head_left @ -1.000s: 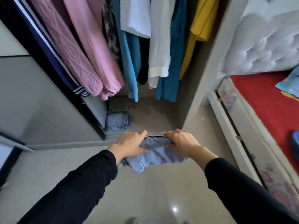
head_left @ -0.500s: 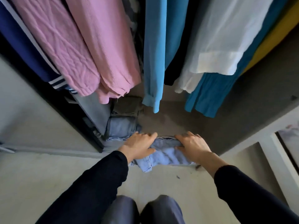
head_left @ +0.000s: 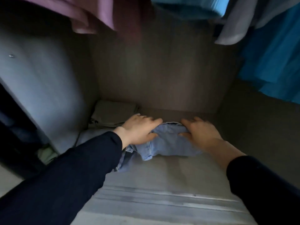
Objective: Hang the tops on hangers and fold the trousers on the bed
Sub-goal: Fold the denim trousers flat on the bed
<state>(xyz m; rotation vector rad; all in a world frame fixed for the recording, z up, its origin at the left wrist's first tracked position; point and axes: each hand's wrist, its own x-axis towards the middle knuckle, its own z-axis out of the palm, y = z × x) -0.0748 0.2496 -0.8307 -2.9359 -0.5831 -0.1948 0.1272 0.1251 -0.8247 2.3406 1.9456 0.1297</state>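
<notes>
A folded pair of light blue jeans (head_left: 168, 142) sits low over the wardrobe floor (head_left: 162, 179), held from both sides. My left hand (head_left: 139, 129) grips its left end, thumb under and fingers over the top. My right hand (head_left: 200, 133) grips the right end the same way. Just behind and to the left lies a folded olive-grey pair of trousers (head_left: 113, 113), and another pale blue folded garment (head_left: 90, 137) lies in front of that, partly hidden by my left sleeve. Hems of hung tops show above: pink (head_left: 90, 17), blue (head_left: 191, 8), white (head_left: 233, 30).
The wardrobe's back wall (head_left: 159, 65) stands close behind the jeans. A grey side panel (head_left: 45, 88) closes the left and a teal garment (head_left: 272, 59) hangs at the right. The sliding-door track (head_left: 162, 198) runs along the front edge.
The view has dropped and pushed into the wardrobe. Both hands have carried the folded jeans forward over the track, onto the wardrobe floor beside the folded trousers.
</notes>
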